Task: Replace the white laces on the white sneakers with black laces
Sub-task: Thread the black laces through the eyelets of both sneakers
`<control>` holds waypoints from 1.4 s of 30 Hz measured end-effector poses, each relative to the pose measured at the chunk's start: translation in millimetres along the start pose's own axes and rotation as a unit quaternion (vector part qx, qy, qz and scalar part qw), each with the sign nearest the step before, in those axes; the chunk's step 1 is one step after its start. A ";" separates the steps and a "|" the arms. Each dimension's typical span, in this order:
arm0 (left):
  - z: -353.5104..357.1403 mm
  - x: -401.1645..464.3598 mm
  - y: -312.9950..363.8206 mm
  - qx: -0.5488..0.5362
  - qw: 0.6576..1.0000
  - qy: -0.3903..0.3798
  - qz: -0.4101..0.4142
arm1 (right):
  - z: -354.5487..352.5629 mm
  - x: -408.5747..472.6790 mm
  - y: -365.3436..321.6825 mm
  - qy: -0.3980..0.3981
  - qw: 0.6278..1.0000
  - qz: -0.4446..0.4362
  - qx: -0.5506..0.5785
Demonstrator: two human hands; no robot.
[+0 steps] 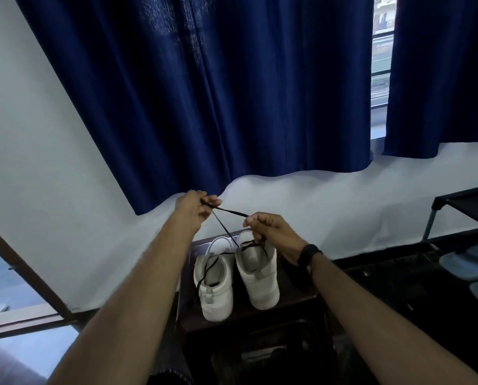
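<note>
while both arms reach forward over the dark worktop, the two white sneakers stand side by side on it, heels toward the camera, toes toward the white wall. landmark: the right sneaker. it sits near the middle of the worktop, with a strip of bare dark surface to its right before the worktop's right edge. the left sneaker stands just beside it, nearer the worktop's left edge and slightly closer to the camera. above and behind the right sneaker the air is open up to the hem of the blue curtain. well to the right of it a dark shoe rack stands on the floor, apart from the worktop.

grip, left hand: raised above and left of the right sneaker, fingers curled, pinching one end of the black lace. grip, right hand: directly above the right sneaker's collar, fingers curled tight, pinching the other part of the same lace. the lace runs taut between the two hands, and a second strand drops from the left hand down into the right sneaker's top eyelets. a wristband sits on the right wrist.

a second black lace trails loose over the left sneaker's collar and hangs down its left side. how far either sneaker is laced cannot be told from behind.
</note>
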State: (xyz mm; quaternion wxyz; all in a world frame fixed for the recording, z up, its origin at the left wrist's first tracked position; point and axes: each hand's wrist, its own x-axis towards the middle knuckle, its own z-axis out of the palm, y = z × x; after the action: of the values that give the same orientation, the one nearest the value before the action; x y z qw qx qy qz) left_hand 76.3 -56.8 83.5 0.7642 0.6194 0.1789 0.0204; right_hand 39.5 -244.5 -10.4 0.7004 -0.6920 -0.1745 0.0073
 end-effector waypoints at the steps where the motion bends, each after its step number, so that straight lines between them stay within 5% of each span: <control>1: -9.8 4.8 -1.4 0.034 0.999 0.033 0.000 | -9.4 -0.3 2.0 -0.001 1.000 0.008 -0.015; 3: -28.0 11.2 -14.6 0.253 0.961 0.107 0.012 | -23.2 -0.5 3.1 0.016 0.999 0.018 -0.047; 5: -31.2 10.4 -32.8 0.483 0.850 0.173 0.121 | -27.4 0.0 -0.9 0.027 0.991 -0.004 -0.132; 6: -22.9 4.5 -39.4 0.497 0.832 0.143 0.200 | -25.6 1.4 -2.6 0.022 0.981 -0.022 -0.191; 7: -12.0 -2.3 -42.1 0.454 0.856 0.056 0.241 | -21.6 3.5 -3.9 0.023 0.969 -0.037 -0.245; 9: 13.8 -14.4 -49.2 0.333 0.913 -0.154 0.179 | -10.2 8.2 -5.0 0.071 0.945 -0.059 -0.315; 12: 32.4 -29.6 -55.9 0.340 0.895 -0.271 0.100 | -6.6 11.7 -3.9 0.175 0.922 -0.080 -0.336; 18: 25.7 -8.2 -73.5 0.440 0.864 -0.202 0.140 | -21.9 1.8 14.9 0.149 0.937 -0.047 -0.313; 22: 27.1 -3.1 -87.5 0.472 0.856 -0.066 0.203 | -21.8 3.3 26.6 0.188 0.920 0.067 -0.337; 29: 45.7 -10.8 -116.9 0.535 0.818 0.006 0.211 | -9.0 5.2 41.9 0.161 0.890 0.168 -0.392; 32: 46.5 -6.9 -128.0 0.575 0.780 0.016 0.247 | -11.3 2.2 55.7 0.186 0.906 0.169 -0.340; 36: 46.4 -5.6 -139.7 0.659 0.685 0.021 0.311 | -11.9 3.6 68.6 0.221 0.926 0.201 -0.231; 42: 40.4 4.4 -153.0 0.689 0.651 0.008 0.319 | -11.0 7.1 80.6 0.255 0.927 0.226 -0.156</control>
State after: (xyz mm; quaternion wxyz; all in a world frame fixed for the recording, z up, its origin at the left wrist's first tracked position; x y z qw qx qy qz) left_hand 63.4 -129.2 -56.7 0.0628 0.9864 -0.0616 0.1389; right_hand 67.6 -250.0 -86.9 0.5844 -0.7921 0.1717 -0.0388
